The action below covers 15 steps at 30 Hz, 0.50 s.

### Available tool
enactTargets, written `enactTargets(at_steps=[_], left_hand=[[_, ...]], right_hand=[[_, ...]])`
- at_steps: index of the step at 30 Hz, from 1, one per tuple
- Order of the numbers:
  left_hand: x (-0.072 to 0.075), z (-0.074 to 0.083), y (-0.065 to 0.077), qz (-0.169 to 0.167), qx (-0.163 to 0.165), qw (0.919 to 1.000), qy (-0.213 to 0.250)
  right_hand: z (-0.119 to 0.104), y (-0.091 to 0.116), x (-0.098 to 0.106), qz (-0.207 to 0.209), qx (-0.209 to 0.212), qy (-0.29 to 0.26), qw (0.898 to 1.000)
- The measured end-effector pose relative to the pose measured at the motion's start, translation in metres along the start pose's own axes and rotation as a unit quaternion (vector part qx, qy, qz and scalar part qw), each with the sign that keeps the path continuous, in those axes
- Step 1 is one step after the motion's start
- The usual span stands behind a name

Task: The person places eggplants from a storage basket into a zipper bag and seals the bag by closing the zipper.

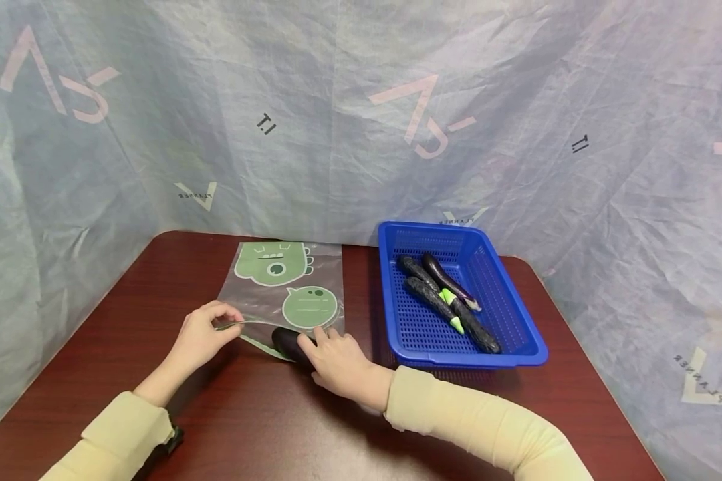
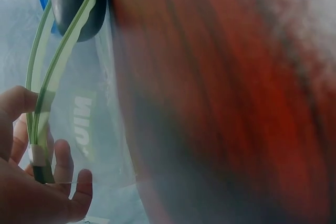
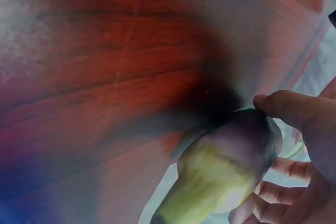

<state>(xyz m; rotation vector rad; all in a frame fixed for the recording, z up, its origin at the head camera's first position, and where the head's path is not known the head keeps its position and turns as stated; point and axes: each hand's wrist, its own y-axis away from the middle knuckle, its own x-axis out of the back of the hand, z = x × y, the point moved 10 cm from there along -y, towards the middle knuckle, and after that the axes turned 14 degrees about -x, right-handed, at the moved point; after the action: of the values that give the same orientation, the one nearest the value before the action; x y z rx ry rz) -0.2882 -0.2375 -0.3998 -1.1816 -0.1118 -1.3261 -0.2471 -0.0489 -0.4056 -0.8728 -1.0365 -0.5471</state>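
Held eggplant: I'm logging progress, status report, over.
Left hand pinching bag. Right hand gripping eggplant. Eggplant's end at bag's mouth. Nothing visibly in the way.

The right grip holds an eggplant, thumb on its dark purple body, fingers curled against the opposite side. The yellowish-green cap juts away from the grip. Green-edged clear plastic shows between thumb and fingers. Beyond the thumb spreads a reddish-brown, wood-grained surface; a blurred blue patch lies well apart from the grip.
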Motion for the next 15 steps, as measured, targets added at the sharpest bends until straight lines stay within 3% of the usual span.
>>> enactTargets(at_steps=[8,15], left_hand=[[0.000,-0.002,0.003,0.006,-0.001,1.0000,0.007],[-0.001,-0.005,0.004,0.007,0.004,0.9999,0.014]], right_hand=[[0.004,0.013,0.005,0.008,0.021,-0.006,1.000],[0.007,0.026,0.006,-0.010,0.055,-0.034,0.998]])
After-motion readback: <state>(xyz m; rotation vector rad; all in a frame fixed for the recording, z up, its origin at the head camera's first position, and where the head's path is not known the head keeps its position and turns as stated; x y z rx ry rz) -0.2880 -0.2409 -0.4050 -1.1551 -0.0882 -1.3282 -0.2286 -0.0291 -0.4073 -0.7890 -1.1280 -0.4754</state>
